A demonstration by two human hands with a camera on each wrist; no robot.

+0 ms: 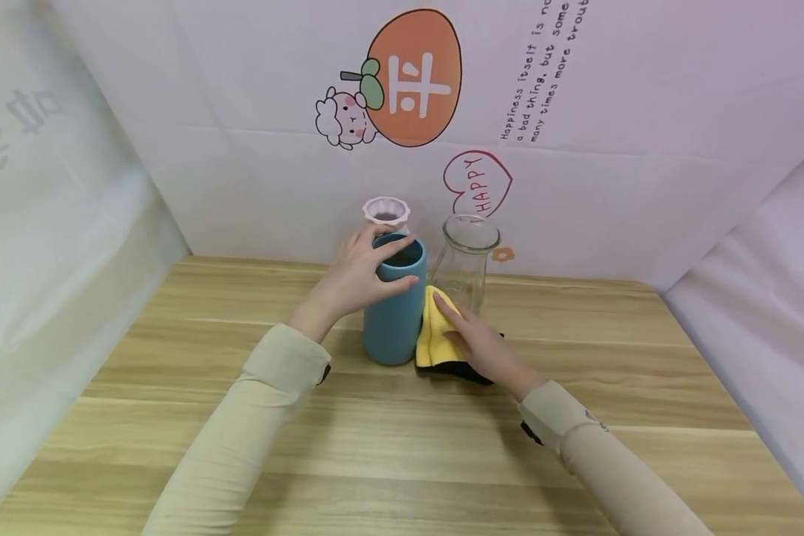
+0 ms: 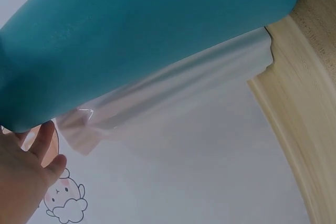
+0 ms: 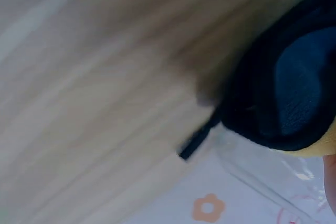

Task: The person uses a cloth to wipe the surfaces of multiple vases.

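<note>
My left hand [image 1: 362,272] grips the top of a tall blue vase [image 1: 391,324], fingers over its mouth and thumb along the near side. The vase stands upright on the wooden table. In the left wrist view, the vase [image 2: 147,35] fills the top and my fingertips touch its rim end. My right hand [image 1: 485,346] holds a folded yellow cloth [image 1: 435,331] with a black edge beside the vase's right side. The right wrist view shows the cloth's dark side [image 3: 299,82] and a short black tab [image 3: 197,142]; most of that hand is out of frame.
A clear glass vase [image 1: 467,260] stands just behind the cloth. Behind the blue vase is a pale pink vase [image 1: 385,212] with a scalloped rim, mostly hidden. A printed white cloth backdrop [image 1: 275,149] rises behind the wooden table [image 1: 388,461].
</note>
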